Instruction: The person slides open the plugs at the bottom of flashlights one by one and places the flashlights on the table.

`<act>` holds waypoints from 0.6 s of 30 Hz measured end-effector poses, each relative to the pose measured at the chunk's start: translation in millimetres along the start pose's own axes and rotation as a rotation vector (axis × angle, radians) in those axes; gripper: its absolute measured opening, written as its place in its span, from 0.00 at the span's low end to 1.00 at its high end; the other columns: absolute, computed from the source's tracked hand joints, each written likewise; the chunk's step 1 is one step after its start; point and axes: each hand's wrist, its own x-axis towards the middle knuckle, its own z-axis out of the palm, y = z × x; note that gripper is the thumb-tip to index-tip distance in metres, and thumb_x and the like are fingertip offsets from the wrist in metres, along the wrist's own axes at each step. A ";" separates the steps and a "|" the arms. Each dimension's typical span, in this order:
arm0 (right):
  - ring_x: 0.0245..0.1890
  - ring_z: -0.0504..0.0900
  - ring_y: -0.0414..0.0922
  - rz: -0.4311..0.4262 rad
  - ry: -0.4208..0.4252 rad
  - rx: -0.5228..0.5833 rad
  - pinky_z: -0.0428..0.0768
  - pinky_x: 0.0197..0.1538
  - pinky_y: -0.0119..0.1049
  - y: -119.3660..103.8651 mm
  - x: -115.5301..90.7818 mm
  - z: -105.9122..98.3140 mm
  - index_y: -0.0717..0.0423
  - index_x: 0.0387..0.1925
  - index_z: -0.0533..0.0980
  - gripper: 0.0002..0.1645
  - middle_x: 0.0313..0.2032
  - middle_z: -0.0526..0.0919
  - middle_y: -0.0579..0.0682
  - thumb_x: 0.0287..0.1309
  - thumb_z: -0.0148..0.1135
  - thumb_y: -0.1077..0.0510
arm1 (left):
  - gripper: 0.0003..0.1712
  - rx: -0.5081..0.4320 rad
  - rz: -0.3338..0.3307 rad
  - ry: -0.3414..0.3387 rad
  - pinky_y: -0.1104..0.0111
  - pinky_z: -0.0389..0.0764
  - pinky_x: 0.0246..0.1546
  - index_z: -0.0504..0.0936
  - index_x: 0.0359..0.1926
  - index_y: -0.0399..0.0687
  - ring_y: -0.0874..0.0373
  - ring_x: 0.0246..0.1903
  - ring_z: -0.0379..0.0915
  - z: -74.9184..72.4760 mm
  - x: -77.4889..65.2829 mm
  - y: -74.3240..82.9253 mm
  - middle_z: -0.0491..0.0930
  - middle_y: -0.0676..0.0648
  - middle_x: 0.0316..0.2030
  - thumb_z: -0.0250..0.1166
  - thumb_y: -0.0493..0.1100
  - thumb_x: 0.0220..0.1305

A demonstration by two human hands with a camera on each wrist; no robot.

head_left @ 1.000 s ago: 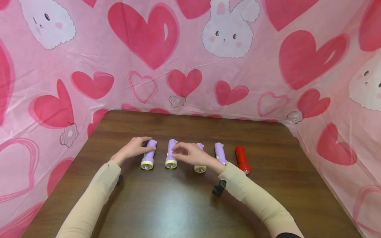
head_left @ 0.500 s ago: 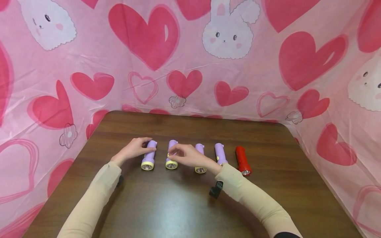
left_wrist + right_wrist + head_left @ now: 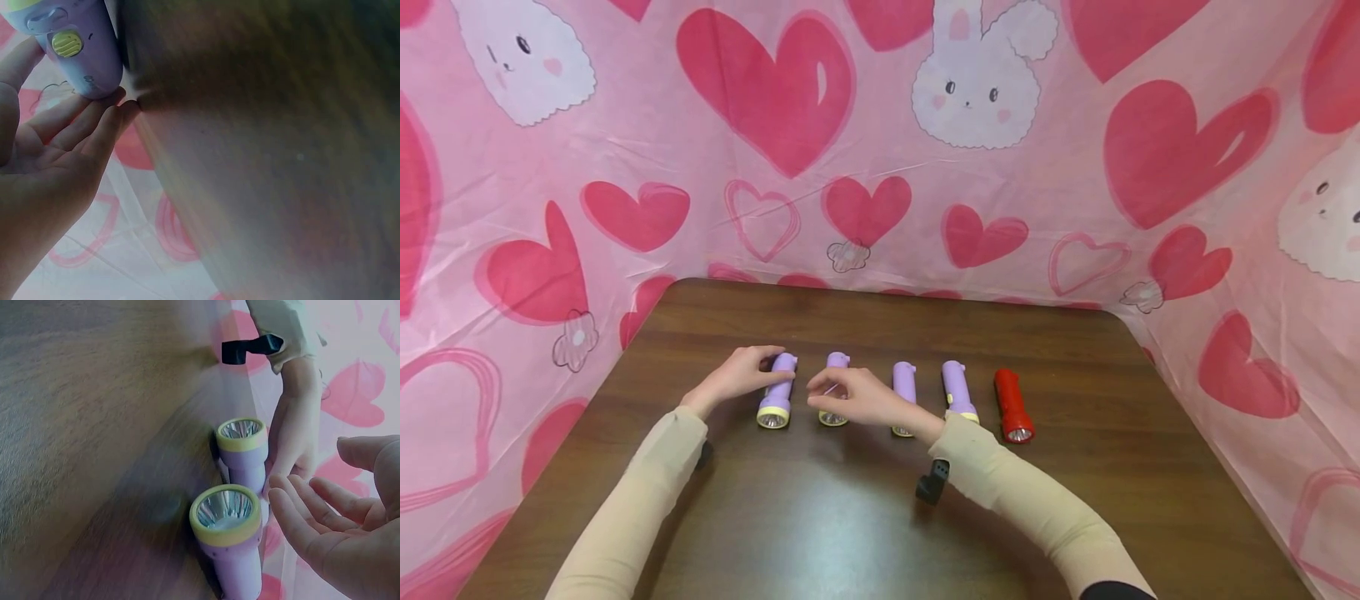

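My left hand point(image 3: 733, 377) holds the leftmost purple flashlight point(image 3: 779, 392), its thumb across the body and fingers at the tail end. In the left wrist view, the yellow switch point(image 3: 67, 44) shows on that flashlight's side. My right hand point(image 3: 868, 398) hovers over the second purple flashlight point(image 3: 838, 360) and partly hides it. Its fingers point(image 3: 312, 519) are loosely curved, with nothing between them and the thumb, in the right wrist view. There, the yellow-rimmed lens point(image 3: 226, 512) of the second flashlight faces up, beside the fingertips.
Farther right lie two more purple flashlights, the third point(image 3: 904, 382) partly behind my right wrist and the fourth point(image 3: 956, 385). A red flashlight point(image 3: 1013, 407) ends the row. The brown wooden table point(image 3: 820, 517) meets a pink heart-patterned cloth point(image 3: 880, 125) behind and at the sides.
My right hand has moved left, from the right of the second flashlight to over it and slightly past its left side. The left hand and the flashlights stay in place.
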 end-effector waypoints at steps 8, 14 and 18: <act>0.48 0.85 0.48 0.041 -0.011 0.003 0.82 0.56 0.44 -7.6 5.4 6.6 0.62 0.53 0.79 0.20 0.47 0.87 0.54 0.66 0.61 0.53 | 0.38 -0.007 -0.009 -0.014 0.46 0.77 0.58 0.72 0.64 0.28 0.39 0.58 0.76 -2.4 -1.4 1.6 0.76 0.29 0.60 0.67 0.54 0.64; 0.50 0.85 0.46 0.080 -0.033 0.037 0.82 0.55 0.35 -11.3 9.3 10.9 0.62 0.54 0.78 0.21 0.49 0.87 0.54 0.66 0.62 0.52 | 0.38 -0.017 -0.015 -0.022 0.47 0.78 0.58 0.71 0.64 0.28 0.39 0.58 0.77 -3.0 -1.7 1.2 0.76 0.29 0.60 0.67 0.54 0.64; 0.49 0.86 0.46 0.085 -0.034 0.045 0.81 0.51 0.28 -13.1 11.9 14.5 0.62 0.53 0.79 0.20 0.48 0.88 0.54 0.66 0.62 0.53 | 0.38 -0.022 -0.011 -0.021 0.47 0.78 0.58 0.72 0.64 0.29 0.40 0.58 0.77 -3.6 -1.8 1.6 0.76 0.30 0.60 0.67 0.53 0.64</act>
